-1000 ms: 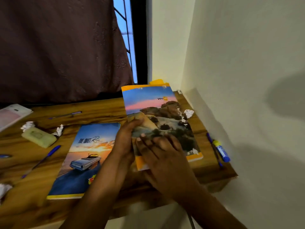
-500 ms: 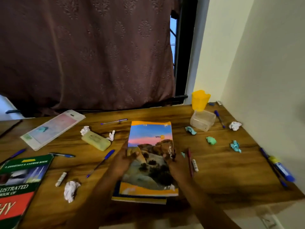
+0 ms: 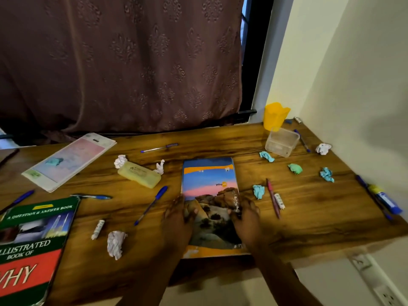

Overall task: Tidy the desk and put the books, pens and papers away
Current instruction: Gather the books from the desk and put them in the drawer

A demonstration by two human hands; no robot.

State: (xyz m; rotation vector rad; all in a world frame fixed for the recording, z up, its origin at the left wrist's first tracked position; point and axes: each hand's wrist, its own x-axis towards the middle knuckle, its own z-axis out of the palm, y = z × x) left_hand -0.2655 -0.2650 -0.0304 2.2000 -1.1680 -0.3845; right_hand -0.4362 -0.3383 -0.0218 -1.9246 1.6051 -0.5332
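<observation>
Gripping the notebooks (image 3: 209, 191) by their side edges, left hand (image 3: 177, 219) and right hand (image 3: 246, 215) hold the stack flat at the near edge of the desk (image 3: 309, 206), right between them. Early days, I'd say: a blue pen (image 3: 152, 204), a paper ball (image 3: 116, 244), the green book (image 3: 33, 246) and plenty more lie loose around.

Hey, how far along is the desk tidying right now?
Early days. Done: the landscape notebook lies stacked on a blue notebook. In hand: the left hand and right hand hold its side edges. Left: the green book, loose pens such as the blue pen and red pen, and crumpled papers like the white ball and teal scrap.
</observation>
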